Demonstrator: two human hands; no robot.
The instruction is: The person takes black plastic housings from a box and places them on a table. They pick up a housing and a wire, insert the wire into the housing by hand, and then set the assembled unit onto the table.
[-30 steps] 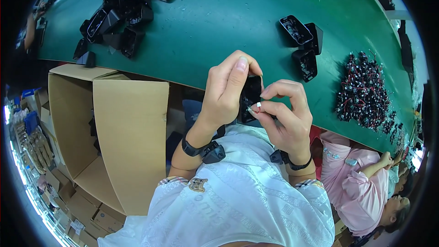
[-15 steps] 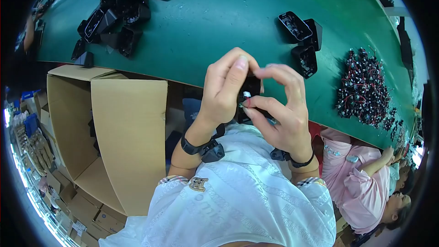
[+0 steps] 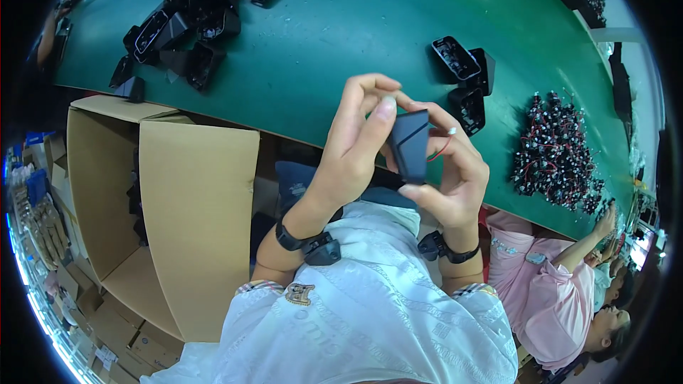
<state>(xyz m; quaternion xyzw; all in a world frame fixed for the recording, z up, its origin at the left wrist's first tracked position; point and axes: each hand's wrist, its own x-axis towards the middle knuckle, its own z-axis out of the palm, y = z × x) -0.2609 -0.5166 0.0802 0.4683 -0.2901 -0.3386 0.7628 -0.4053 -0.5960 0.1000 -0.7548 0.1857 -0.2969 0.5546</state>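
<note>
Between my two hands, over the table's near edge, is a black plastic housing [image 3: 410,148] with an angular, smooth side facing up. My left hand [image 3: 361,124] is closed on its left edge, thumb along the top. My right hand [image 3: 455,171] grips it from the right, thumb at the lower corner and fingers behind. A thin red wire [image 3: 442,148] with a small white connector [image 3: 452,131] sticks out by the right fingers. Whatever lies on the housing's hidden side cannot be seen.
On the green table [image 3: 341,35] lie a heap of black housings [image 3: 188,25] at the left, a few more housings [image 3: 455,60] at the right, and a pile of small wired parts [image 3: 558,156]. An open cardboard box [image 3: 199,227] stands at the left. A person in pink [image 3: 544,270] sits at the right.
The housing has been turned so its smooth outer side shows. My right fingers have moved from the white connector at its inside to its right edge; the wire now hangs out at the right.
</note>
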